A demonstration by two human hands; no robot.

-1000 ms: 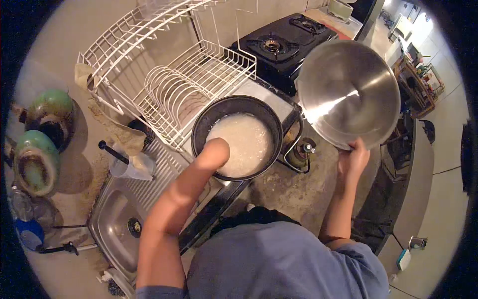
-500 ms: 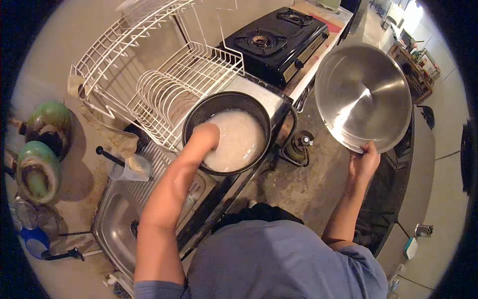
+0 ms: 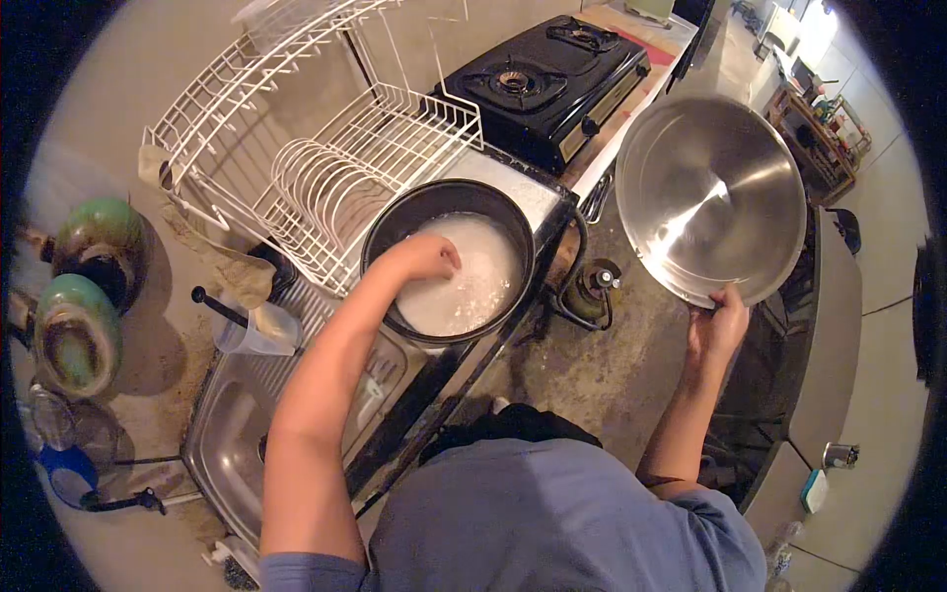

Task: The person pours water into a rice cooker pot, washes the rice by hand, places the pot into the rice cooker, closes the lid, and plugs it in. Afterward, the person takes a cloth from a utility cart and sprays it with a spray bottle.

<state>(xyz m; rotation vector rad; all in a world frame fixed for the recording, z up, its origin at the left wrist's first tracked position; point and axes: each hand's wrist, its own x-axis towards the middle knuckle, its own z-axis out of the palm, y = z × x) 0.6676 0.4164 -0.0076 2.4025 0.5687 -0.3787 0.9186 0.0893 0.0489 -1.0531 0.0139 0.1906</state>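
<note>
A dark round pot (image 3: 518, 212) stands on the metal counter beside the sink, with cloudy whitish water (image 3: 473, 257) in it. My left hand (image 3: 431, 259) is inside the pot at the water's surface, its fingers curled together; whether anything is between them is hidden. Out to the right, my right hand (image 3: 725, 314) grips the near rim of a large shiny steel bowl (image 3: 710, 197). The bowl hangs in the air over the floor, its inside facing me, and nothing shows in it.
Behind the pot is a white wire dish rack (image 3: 345, 187). A black gas stove (image 3: 543, 84) stands at the back. The steel sink (image 3: 232, 444) and a clear plastic jug (image 3: 258, 331) are at left. A gas cylinder (image 3: 595, 286) stands on the floor.
My left hand has risen from the cloudy water, so its curled fingers now show. The steel bowl and my right hand have shifted slightly left.
</note>
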